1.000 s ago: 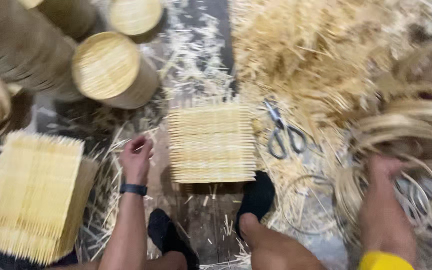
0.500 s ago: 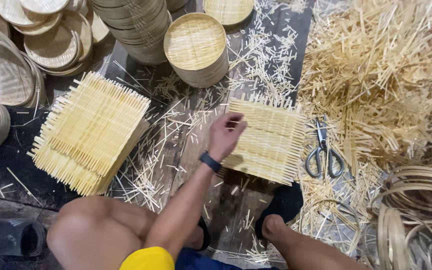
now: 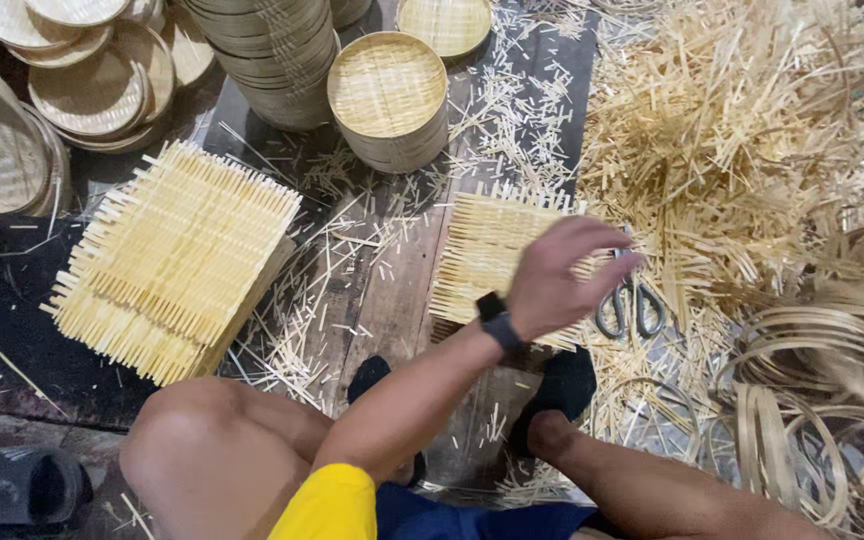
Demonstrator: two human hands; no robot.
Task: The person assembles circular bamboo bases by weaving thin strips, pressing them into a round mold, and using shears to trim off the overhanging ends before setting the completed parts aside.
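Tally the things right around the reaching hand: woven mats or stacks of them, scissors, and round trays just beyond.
Woven bamboo mats: 2, a single mat under the left hand and a mat stack
Scissors: 1
Round tray stack: 1
Total: 4

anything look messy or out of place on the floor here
Yes: short bamboo offcuts lie scattered over the dark floor between the stack of woven mats and the single mat under the left hand. The scissors lie half among loose strips, easy to lose.
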